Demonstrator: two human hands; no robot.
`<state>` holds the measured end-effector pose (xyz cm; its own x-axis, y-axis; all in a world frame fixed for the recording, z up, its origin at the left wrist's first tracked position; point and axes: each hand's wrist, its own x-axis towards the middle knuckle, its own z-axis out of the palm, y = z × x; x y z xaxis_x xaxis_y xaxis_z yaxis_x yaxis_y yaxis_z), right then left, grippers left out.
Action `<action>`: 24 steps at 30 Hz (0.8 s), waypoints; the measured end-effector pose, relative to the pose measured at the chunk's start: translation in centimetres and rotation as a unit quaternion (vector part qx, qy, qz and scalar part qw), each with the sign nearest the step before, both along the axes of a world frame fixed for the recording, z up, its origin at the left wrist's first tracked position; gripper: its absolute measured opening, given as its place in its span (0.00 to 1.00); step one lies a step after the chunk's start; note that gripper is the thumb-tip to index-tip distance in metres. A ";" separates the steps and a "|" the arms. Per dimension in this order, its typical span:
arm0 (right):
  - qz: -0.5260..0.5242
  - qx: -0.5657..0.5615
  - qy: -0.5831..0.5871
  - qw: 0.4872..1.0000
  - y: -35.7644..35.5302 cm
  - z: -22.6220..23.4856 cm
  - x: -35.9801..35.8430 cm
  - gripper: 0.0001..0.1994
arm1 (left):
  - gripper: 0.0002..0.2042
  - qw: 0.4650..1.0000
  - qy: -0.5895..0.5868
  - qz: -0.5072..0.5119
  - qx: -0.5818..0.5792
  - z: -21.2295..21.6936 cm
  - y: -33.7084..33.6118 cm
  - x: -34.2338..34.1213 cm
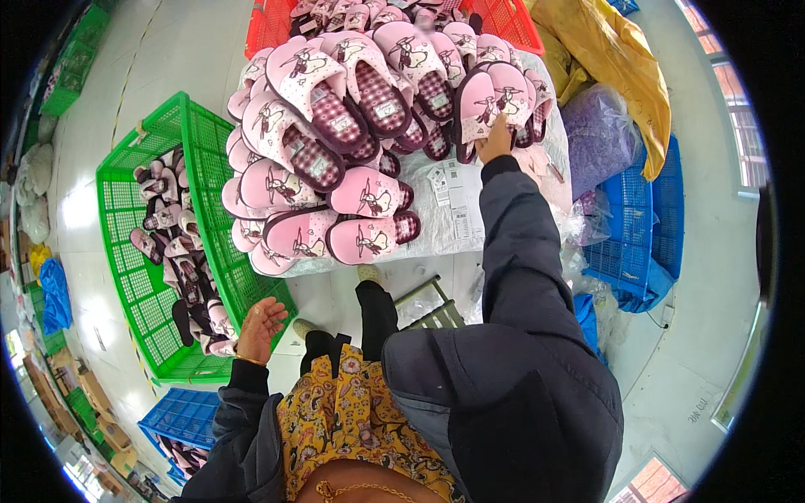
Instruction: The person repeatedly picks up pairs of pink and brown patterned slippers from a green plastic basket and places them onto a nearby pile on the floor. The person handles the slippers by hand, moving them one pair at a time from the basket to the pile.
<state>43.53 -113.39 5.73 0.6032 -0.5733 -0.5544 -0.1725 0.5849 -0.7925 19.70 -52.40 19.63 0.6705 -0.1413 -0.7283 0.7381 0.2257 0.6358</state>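
Looking down through the head camera, I took the white table (pixel 470 226) as my landmark. A heap of pink slippers (pixel 335 159) with checked insoles covered most of its top, stacked several deep. At the far right part of that heap, my right hand (pixel 496 141) reached out at the end of a dark sleeve and closed its fingers on the heel end of a pink slipper pair (pixel 495 101) that stood together, toes pointing away from me. Some white paper tags (pixel 453 197) lay on the table just on the near side of that hand.

My left hand (pixel 260 327) hung well below the table's near left corner, palm up, fingers loosely spread and holding nothing. It sat just beside the rim of a green crate (pixel 197 151) left of the table, which held more slippers in a loose pile. A red crate (pixel 268 25) stood beyond the table, a blue crate (pixel 637 226) to its right, with a purple bag (pixel 595 134) and yellow sheeting (pixel 612 59) near it.
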 end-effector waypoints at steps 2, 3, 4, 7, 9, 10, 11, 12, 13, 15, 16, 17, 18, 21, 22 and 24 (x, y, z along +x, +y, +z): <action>0.001 0.047 0.008 0.999 2.5 0.5 -1.3 0.22 | 0.22 1.000 0.000 0.020 0.006 0.4 0.3 -0.9; 0.016 0.055 0.029 0.998 4.8 2.5 -1.9 0.18 | 0.22 0.999 -0.001 0.033 0.011 0.7 0.7 -1.5; 0.003 0.022 0.036 0.999 3.7 1.1 -3.6 0.17 | 0.22 0.999 0.000 0.035 0.004 0.5 0.6 -1.5; 0.211 0.104 -0.372 0.898 -11.0 -6.2 -13.0 0.20 | 0.21 0.997 0.001 0.030 -0.074 -2.0 0.3 -1.4; 0.018 0.046 -0.069 0.996 5.5 -3.1 -11.4 0.14 | 0.21 0.996 0.010 0.093 0.007 -0.1 4.0 -3.8; 0.018 0.052 -0.062 0.997 8.2 -0.8 -12.8 0.12 | 0.20 0.994 0.016 0.104 0.009 -0.7 5.1 -4.4; 0.027 0.051 -0.059 0.997 11.4 2.2 -14.0 0.10 | 0.20 0.993 0.023 0.119 0.011 -1.6 6.6 -5.1; 0.025 0.028 -0.036 0.999 16.0 5.4 -14.5 0.09 | 0.20 0.991 0.033 0.128 0.024 -2.8 8.3 -6.0; 0.023 0.009 -0.012 1.000 20.5 7.8 -14.9 0.09 | 0.19 0.989 0.047 0.137 0.042 -3.8 10.1 -7.0; 0.084 -0.036 -0.035 0.995 30.6 14.4 -15.8 0.10 | 0.16 0.981 0.051 0.181 0.055 -4.8 13.2 -8.4; 0.159 -0.031 -0.054 0.985 34.4 15.2 -16.4 0.10 | 0.15 0.978 0.049 0.197 0.049 -5.9 15.1 -9.2; 0.236 -0.028 -0.075 0.968 38.0 15.9 -16.5 0.11 | 0.14 0.975 0.045 0.216 0.038 -7.1 17.1 -10.0; 0.310 -0.022 -0.096 0.946 41.8 16.4 -16.8 0.11 | 0.13 0.965 0.054 0.251 0.053 -7.8 19.1 -11.3; 0.462 -0.045 -0.059 0.884 52.2 16.2 -17.9 0.09 | 0.13 0.950 0.043 0.297 0.080 -9.7 25.3 -13.9; 0.497 -0.030 -0.039 0.867 55.3 15.3 -18.3 0.08 | 0.12 0.946 0.030 0.309 0.095 -11.1 28.0 -15.6; 0.552 -0.012 0.006 0.834 61.1 13.6 -19.1 0.08 | 0.10 0.937 0.031 0.316 0.144 -12.2 32.5 -17.0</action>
<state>24.39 -52.27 19.36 0.7654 0.3165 -0.5603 -0.6029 0.0481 -0.7964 2.73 -19.89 7.48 0.5094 0.4791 -0.7148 0.5517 0.4557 0.6986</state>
